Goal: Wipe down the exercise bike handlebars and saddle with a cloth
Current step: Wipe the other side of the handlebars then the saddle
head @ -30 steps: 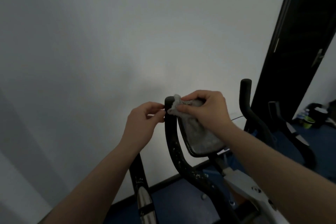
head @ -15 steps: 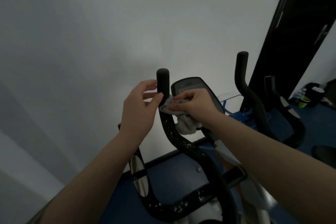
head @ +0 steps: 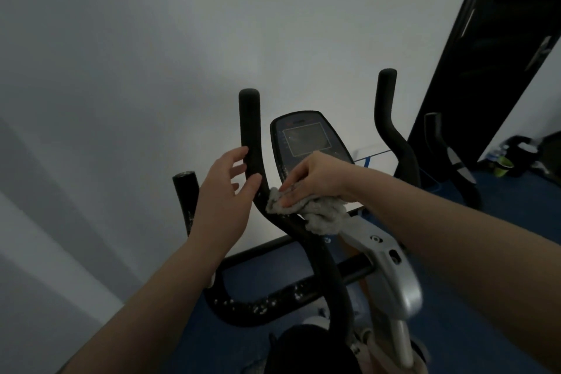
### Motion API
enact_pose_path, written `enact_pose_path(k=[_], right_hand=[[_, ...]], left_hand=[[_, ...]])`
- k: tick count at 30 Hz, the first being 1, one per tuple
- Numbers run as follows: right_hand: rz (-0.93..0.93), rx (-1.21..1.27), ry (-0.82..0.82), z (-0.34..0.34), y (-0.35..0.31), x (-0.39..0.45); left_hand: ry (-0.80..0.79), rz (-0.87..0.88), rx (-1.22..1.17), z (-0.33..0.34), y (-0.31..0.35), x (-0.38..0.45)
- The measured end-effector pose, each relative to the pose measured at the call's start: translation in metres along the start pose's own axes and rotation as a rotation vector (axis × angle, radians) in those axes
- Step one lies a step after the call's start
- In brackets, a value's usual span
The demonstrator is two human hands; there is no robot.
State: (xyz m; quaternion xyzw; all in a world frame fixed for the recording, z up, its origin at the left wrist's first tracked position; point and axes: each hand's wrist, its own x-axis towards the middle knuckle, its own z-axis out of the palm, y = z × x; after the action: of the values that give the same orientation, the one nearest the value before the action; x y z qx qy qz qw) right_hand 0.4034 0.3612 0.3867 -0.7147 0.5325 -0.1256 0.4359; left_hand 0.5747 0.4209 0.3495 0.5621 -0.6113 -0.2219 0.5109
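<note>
Right hand [head: 315,179] presses the bunched grey cloth [head: 318,212] on the left handlebar [head: 252,143] bend; left hand [head: 224,194], fingers straight, steadies the bar. I judge the cloth soft and limp: hold it bunched.

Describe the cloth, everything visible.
The cloth is a pale grey, nubbly terry-like rag, bunched rather than folded. It lies against the bend of the black left handlebar, just below the console. The right hand presses on it from above, fingers along its left edge; the rest hangs crumpled under the wrist. The left hand touches the bar beside it, not the cloth.
</note>
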Motion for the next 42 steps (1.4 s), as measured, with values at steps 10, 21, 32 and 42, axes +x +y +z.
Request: enact_pose_path(k=[10,21,32,42], right_hand=[[-0.048,-0.09,0.091,0.005,0.054,-0.063],[-0.411,-0.306,0.498,-0.011,0.001,-0.037],[-1.155,-0.609,0.755,0.028,-0.009,0.051],[-0.79,-0.289,0.491,0.023,-0.01,0.029]], left_hand=[[0.049,-0.077,0.005,0.014,-0.003,-0.022],[0.017,-0.116,-0.019,-0.025,0.014,0.037],[-0.098,-0.071,-0.161,-0.034,0.034,0.098],[-0.096,-0.065,-0.185,-0.033,0.013,0.085]])
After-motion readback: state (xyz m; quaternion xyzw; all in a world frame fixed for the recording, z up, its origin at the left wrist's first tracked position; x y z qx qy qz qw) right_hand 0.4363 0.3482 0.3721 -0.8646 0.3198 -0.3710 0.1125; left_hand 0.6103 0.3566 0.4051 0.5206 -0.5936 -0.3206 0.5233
